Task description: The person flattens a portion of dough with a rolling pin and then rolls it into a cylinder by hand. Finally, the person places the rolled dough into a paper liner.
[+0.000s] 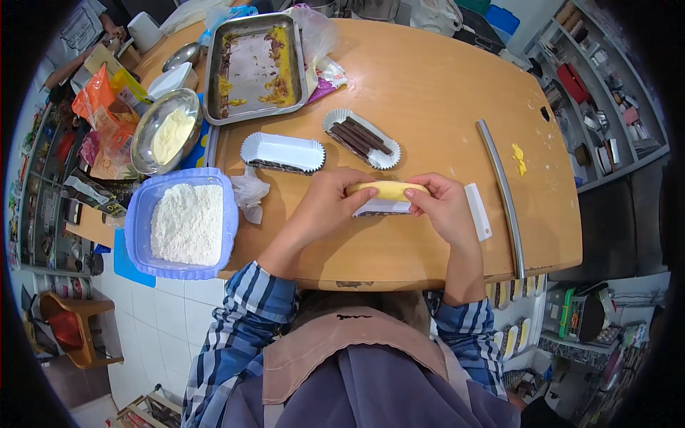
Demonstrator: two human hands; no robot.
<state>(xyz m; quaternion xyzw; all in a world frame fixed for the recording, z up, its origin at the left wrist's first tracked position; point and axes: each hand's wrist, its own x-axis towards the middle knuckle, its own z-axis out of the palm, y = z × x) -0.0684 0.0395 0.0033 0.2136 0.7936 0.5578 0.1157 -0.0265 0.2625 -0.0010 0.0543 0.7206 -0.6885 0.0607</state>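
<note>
A roll of smooth yellow dough (pixel 389 190) is held level between my two hands, above the near part of the table. My left hand (pixel 334 201) grips its left end, and the thumb lies along the front. At the other end the fingers and thumb of my right hand (pixel 444 205) pinch it. Beneath the roll a white paper baking case (pixel 383 207) is partly hidden by my hands. Just beyond them a fluted paper case (pixel 342 120) holds several dark brown chocolate sticks (pixel 362 138). To its left sits a similar white case (pixel 283 150) with nothing in it.
At left stand a blue tub (pixel 227 246) of white powder and a metal bowl (pixel 137 148) of pale dough. A smeared metal tray (pixel 212 78) lies farther back. On the right are a white scraper (pixel 478 212), a metal tube (pixel 501 187) and yellow scraps (pixel 519 159). Another person (pixel 80 36) stands far left.
</note>
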